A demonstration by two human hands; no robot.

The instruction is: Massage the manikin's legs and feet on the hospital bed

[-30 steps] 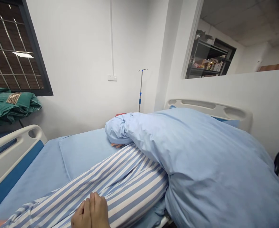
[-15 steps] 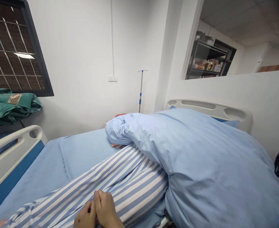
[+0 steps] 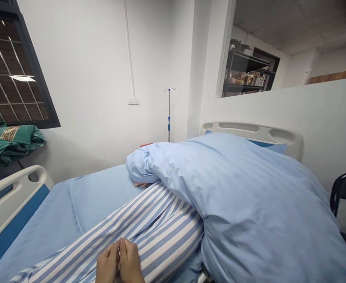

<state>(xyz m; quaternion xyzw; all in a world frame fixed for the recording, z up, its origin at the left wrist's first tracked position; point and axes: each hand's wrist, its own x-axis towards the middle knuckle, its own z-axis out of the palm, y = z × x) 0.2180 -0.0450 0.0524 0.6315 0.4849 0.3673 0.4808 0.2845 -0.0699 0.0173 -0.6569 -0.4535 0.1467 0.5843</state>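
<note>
Hands meet over striped cloth

Your left hand [image 3: 107, 264] and right hand [image 3: 130, 262] rest with fingers together on striped patient clothing [image 3: 164, 232]; you can't tell if they grip it. Settle that hold first. Beyond, a blue duvet [image 3: 249, 208] lies across the hospital bed [image 3: 99, 192], an IV pole [image 3: 169, 114] by the wall

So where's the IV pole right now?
In the head camera's view, the IV pole stands by the far white wall, right of the wall socket, its lower end hidden behind the bunched blue duvet.
</note>
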